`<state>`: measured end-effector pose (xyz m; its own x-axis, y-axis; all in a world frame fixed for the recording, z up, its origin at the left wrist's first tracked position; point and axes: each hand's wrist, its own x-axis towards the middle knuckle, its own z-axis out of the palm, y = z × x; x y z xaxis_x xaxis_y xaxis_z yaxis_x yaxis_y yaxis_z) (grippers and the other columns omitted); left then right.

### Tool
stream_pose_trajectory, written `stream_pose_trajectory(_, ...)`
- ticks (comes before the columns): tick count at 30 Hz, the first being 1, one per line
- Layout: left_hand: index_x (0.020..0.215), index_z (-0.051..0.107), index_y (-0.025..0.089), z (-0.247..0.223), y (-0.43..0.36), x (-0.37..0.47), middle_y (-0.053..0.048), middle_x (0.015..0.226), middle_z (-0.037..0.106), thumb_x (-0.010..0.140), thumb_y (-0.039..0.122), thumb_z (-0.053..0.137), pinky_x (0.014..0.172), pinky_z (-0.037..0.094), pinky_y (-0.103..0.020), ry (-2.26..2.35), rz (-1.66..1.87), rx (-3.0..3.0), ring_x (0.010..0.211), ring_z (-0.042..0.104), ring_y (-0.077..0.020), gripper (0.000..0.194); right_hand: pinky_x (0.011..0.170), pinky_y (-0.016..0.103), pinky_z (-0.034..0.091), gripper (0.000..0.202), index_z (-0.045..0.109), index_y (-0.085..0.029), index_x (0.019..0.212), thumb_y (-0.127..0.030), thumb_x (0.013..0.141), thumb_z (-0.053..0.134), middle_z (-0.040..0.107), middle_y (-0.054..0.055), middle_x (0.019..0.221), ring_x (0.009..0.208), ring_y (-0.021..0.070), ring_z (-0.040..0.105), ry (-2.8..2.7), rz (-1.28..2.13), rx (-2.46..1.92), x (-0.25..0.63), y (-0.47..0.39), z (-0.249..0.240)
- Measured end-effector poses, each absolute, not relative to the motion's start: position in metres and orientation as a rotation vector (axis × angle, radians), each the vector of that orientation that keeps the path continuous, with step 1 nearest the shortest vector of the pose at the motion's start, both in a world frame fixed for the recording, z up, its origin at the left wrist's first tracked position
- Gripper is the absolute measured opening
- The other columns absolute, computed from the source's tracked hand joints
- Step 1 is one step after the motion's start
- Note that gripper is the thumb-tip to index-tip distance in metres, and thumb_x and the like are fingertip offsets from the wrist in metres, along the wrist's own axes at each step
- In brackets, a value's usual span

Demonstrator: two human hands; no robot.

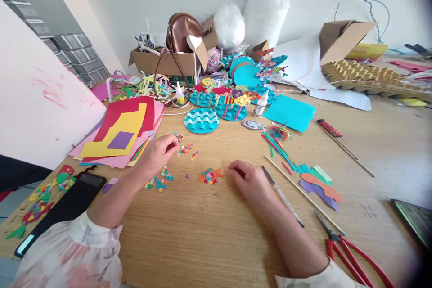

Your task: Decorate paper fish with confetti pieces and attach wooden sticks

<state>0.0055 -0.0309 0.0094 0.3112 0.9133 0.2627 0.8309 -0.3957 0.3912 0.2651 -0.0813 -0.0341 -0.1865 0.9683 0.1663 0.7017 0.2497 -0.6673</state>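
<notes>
A small orange paper fish [211,175] covered in a colourful patchwork of paper bits lies flat between my hands. My right hand [248,179] rests on the table just right of its tail, fingers curled together; whatever they pinch, if anything, is hidden. Over the small pile of coloured paper triangles [185,148], my left hand [164,149] has its thumb and fingertips pressed together, and I cannot make out what is in them. Below that hand lie round paper dots [162,182] in blue, green and yellow. One purple triangle [186,176] sits left of the fish.
Red-handled scissors [337,240], a pen [282,196] and a thin stick [303,193] lie to the right. Coloured paper sheets [101,148] and a black phone [60,216] are at left. Glue bottles [261,105] and blue wave discs [201,121] stand at the back.
</notes>
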Motion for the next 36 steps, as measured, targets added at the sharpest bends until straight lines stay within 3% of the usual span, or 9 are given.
stream_pose_trajectory(6, 0.07, 0.051, 0.018, -0.006, -0.042, -0.001, 0.003, 0.057, 0.052, 0.084, 0.03, 0.039, 0.055, 0.037, -0.021, 1.671, 0.924, 2.35, 0.053, 0.047, -0.0098, 0.022, 0.056, 0.021, 0.038, 0.018, 0.058, -0.019, 0.073, -0.017, 0.077, 0.041, 0.063, 0.001, 0.066, 0.059, 0.0123, 0.055, -1.962, 0.607, -1.525, 0.264, -0.081, -0.036)
stream_pose_trajectory(16, 0.093, 0.054, 0.017, -0.027, -0.039, -0.008, -0.003, 0.081, 0.062, 0.086, 0.021, 0.037, 0.067, 0.047, -0.022, 1.486, 1.136, 2.314, 0.072, 0.059, -0.0122, 0.019, 0.056, 0.021, 0.038, 0.018, 0.058, -0.02, 0.072, -0.017, 0.077, 0.042, 0.064, 0.0, 0.066, 0.058, 0.0121, 0.056, -1.961, 0.608, -1.578, 0.263, -0.081, -0.032)
stream_pose_trajectory(24, 0.087, 0.055, 0.016, -0.027, -0.038, -0.007, -0.004, 0.079, 0.059, 0.083, 0.012, 0.038, 0.066, 0.047, -0.024, 1.379, 1.246, 2.415, 0.072, 0.057, -0.0126, 0.018, 0.059, 0.022, 0.039, 0.018, 0.059, -0.02, 0.074, -0.017, 0.077, 0.041, 0.065, 0.0, 0.068, 0.062, 0.0126, 0.058, -1.953, 0.616, -1.566, 0.262, -0.081, -0.033)
stream_pose_trajectory(36, 0.085, 0.055, 0.016, -0.021, -0.04, -0.006, -0.003, 0.078, 0.059, 0.082, 0.011, 0.038, 0.069, 0.047, -0.026, 1.373, 1.319, 2.453, 0.072, 0.056, -0.0131, 0.018, 0.057, 0.021, 0.037, 0.017, 0.06, -0.019, 0.075, -0.015, 0.075, 0.043, 0.063, 0.0, 0.066, 0.059, 0.0117, 0.055, -1.938, 0.564, -1.589, 0.258, -0.075, -0.036)
